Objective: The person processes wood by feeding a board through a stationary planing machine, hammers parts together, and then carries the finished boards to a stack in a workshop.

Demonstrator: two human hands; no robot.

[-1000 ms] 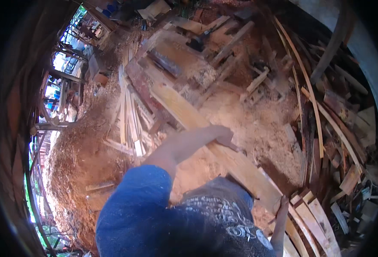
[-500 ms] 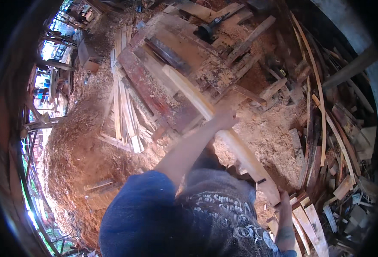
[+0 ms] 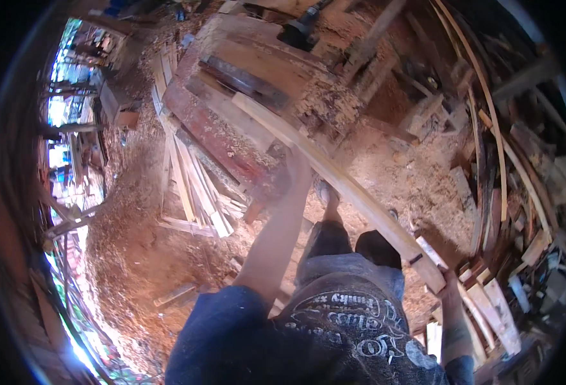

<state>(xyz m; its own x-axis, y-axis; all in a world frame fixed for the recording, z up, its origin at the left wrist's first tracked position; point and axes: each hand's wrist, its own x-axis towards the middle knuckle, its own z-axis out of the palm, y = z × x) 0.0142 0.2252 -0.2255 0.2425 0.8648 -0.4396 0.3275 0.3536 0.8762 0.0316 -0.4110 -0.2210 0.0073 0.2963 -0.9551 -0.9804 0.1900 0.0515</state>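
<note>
A long pale wooden plank (image 3: 353, 187) slants from the workbench at the upper middle down to the lower right, with a short dark mark across it near its close end. My right hand (image 3: 448, 283) is closed around that close end. Farther up, my left hand (image 3: 297, 165) is against the plank's left edge and closed on it; its fingers are blurred and partly hidden. The plank's far end lies above the workbench (image 3: 231, 131), whose reddish boards carry sawdust and a dark length of wood (image 3: 247, 82). Whether that end touches the bench, I cannot tell.
A dark power tool (image 3: 301, 29) is at the back of the bench. Thin wooden strips (image 3: 196, 183) lean in a bundle on the left. Cut pieces (image 3: 493, 308) stand close on my right, and long curved strips (image 3: 488, 96) rise behind. Sawdust covers the ground.
My left hand has shifted from across the top of the plank to its left edge, farther up. The plank's close end and my right hand have moved rightward in view.
</note>
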